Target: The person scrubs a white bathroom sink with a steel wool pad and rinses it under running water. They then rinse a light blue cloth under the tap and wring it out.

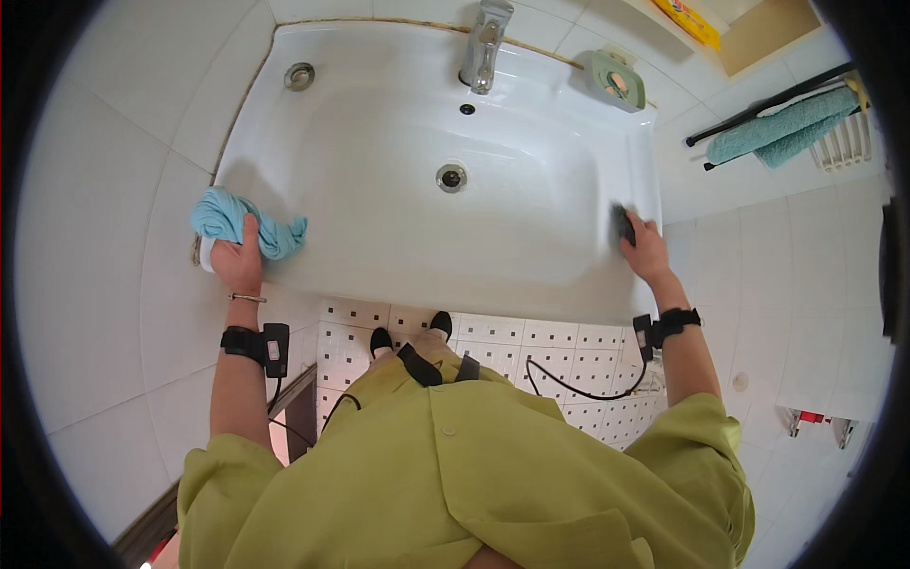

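My left hand [240,263] holds a crumpled light-blue cloth [279,238] at the front left corner of the white ceramic washbasin [370,235]. At the basin's right side, my right hand [645,249] grips a small dark scrubbing pad [623,224] against the sloping inner wall; the pad is blurred, so its exact kind is unclear. Between the two hands lies the round metal drain [451,178]. A chrome faucet [487,50] rises from the basin's back edge, with a small black overflow hole below it.
A green soap dish [615,82] with soap stands at the back right corner. A metal-rimmed hole [299,76] is at the back left. Teal towels [782,131] hang on a black rail at the right. Tiled wall [106,235] borders the basin's left side. Cables run from both wrist straps.
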`<move>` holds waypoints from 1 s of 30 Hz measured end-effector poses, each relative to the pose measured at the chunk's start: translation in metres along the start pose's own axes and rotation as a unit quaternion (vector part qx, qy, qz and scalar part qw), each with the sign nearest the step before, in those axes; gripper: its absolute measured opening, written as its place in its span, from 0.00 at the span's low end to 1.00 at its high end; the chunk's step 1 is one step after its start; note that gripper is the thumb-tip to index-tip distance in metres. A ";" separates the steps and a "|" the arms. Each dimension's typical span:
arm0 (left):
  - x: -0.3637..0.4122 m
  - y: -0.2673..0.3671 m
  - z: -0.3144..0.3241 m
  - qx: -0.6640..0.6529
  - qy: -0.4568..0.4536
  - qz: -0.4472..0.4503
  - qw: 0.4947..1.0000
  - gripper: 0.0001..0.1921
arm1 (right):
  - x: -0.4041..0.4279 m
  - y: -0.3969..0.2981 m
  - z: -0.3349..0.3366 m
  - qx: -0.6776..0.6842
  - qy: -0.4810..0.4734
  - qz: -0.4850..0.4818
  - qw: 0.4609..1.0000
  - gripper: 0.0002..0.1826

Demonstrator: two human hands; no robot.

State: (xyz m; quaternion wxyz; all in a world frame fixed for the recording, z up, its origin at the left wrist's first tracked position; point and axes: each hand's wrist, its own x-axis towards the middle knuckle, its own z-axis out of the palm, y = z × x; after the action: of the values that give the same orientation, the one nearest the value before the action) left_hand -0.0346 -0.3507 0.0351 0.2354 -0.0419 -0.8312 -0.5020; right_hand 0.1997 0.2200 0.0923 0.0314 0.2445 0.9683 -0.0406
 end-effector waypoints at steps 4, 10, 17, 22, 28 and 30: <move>-0.001 0.006 0.002 0.006 0.007 0.017 1.000 0.20 | -0.052 -0.021 0.023 -0.017 -0.031 0.012 0.999 0.22; -0.004 -0.008 -0.003 0.060 -0.015 -0.038 0.997 0.24 | -0.089 -0.112 0.018 0.094 -0.101 -0.137 0.981 0.22; -0.001 -0.006 0.005 -0.032 0.019 0.018 0.999 0.24 | -0.043 -0.259 0.032 0.152 -0.163 -0.305 0.926 0.22; 0.002 -0.012 -0.002 -0.173 0.034 -0.012 0.984 0.17 | -0.023 -0.230 0.004 0.168 -0.175 -0.274 0.931 0.24; 0.013 -0.017 -0.014 -0.172 0.017 -0.017 0.985 0.16 | -0.047 -0.170 0.011 0.122 -0.247 -0.268 0.923 0.28; 0.017 -0.028 -0.023 -0.118 0.021 -0.048 0.992 0.17 | -0.048 -0.208 0.005 0.114 -0.263 -0.299 0.910 0.28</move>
State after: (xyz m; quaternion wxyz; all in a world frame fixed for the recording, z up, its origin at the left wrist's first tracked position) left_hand -0.0497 -0.3873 0.0285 0.2219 -0.0184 -0.7617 -0.6085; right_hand 0.1434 0.0144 0.1040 0.2433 -0.0745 0.9414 -0.2216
